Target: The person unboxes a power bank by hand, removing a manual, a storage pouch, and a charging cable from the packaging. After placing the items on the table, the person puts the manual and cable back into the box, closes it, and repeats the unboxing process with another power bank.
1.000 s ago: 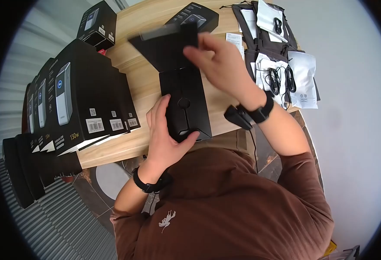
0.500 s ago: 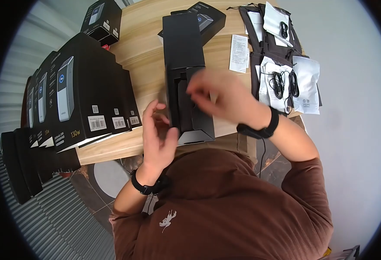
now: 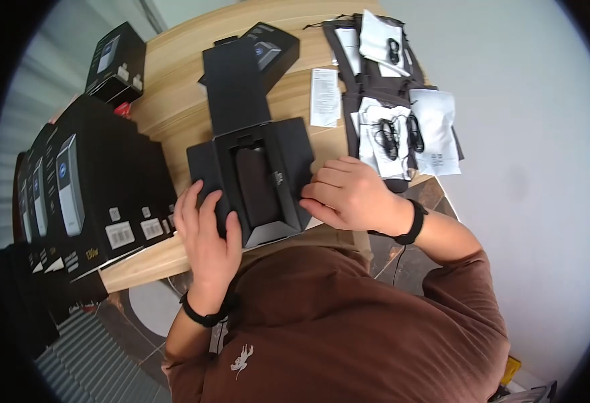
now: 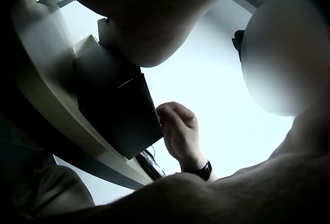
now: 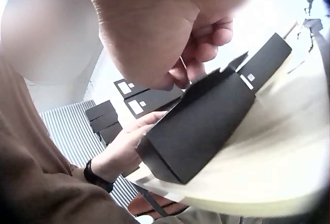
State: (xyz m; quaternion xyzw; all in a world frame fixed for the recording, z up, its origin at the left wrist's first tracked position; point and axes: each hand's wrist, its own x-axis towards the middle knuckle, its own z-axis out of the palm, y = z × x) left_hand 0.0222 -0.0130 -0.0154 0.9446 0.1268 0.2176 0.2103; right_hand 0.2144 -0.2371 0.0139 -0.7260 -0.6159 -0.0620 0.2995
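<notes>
A long black box (image 3: 271, 235) stands at the table's near edge, its lid (image 3: 236, 87) thrown back on the far side. Its left flap (image 3: 204, 168) and right flap (image 3: 296, 151) are folded outward. Inside lies a dark, rounded, cloth-like item (image 3: 257, 185). My left hand (image 3: 208, 235) rests on the left flap with fingers spread, thumb beside the box wall. At the right flap's outer edge, my right hand (image 3: 352, 195) pinches the flap with curled fingers. In the right wrist view those curled fingers (image 5: 206, 49) are at the flap's upper edge.
Several black printed boxes (image 3: 120, 181) stand in a row to the left, with another box (image 3: 115, 64) behind. One more box (image 3: 278, 57) lies past the lid. A paper slip (image 3: 325, 97), dark pouches (image 3: 369, 84), cables (image 3: 389, 138) and a white packet (image 3: 434, 131) lie right.
The lid went from raised in my right hand to lying back. Both side flaps have been spread outward, uncovering the dark item. My left hand moved onto the left flap.
</notes>
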